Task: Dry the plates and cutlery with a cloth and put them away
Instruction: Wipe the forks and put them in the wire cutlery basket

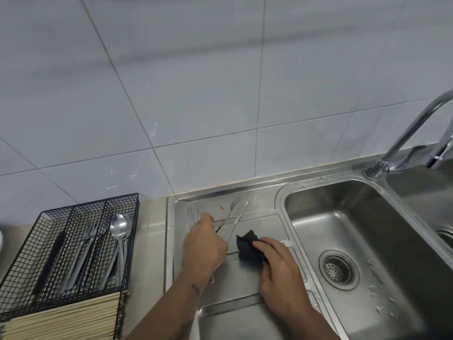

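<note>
Nearest, we log our right hand, fingers curled on a crumpled black cloth lying on the steel draining board. Our left hand is closed round the handles of a fork and a knife, their heads pointing away toward the wall. Left, on the desk, a black wire cutlery tray holds spoons, forks and pale chopsticks. Right, sink basin; beyond it, tap. No writing that we can read.
</note>
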Tool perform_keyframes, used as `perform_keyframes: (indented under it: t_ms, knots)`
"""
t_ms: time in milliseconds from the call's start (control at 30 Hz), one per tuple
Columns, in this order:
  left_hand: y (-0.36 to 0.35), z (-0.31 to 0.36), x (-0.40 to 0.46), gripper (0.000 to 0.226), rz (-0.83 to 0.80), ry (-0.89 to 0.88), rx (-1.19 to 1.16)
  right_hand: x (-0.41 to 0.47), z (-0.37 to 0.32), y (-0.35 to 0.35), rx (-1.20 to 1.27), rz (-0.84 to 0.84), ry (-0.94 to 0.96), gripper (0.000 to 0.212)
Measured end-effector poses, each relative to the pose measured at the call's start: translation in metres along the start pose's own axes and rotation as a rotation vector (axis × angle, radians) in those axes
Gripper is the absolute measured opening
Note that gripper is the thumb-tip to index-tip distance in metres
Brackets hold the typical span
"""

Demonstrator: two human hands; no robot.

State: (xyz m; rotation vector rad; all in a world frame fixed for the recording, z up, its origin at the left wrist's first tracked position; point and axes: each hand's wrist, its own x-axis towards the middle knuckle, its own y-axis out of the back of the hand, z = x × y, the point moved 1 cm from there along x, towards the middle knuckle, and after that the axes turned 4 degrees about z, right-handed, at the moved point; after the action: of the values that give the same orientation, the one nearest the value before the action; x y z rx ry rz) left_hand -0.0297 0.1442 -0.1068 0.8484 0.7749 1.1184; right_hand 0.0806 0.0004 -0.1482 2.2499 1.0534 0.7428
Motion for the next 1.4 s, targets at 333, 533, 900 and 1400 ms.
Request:
perform_keyframes:
  t_ms: [333,533,900,1400]
  knots:
    - [0.046,-0.015,-0.049,0.037,-0.057,-0.093,-0.129,0.003,-0.051,0.029,0.08,0.108,0.13,0.054]
    - [0.073,-0.028,-0.103,0.036,-0.019,-0.204,-0.131,-0.03,-0.079,0.029,-0.086,-0.093,0.358,0.055]
    - [0.103,-0.058,-0.156,0.021,0.113,-0.199,-0.201,-0.061,-0.082,0.051,-0.284,0.013,0.343,0.061]
    - [0.122,-0.052,-0.172,0.028,0.012,-0.197,-0.475,-0.085,-0.116,0.048,-0.188,0.153,0.442,0.062]
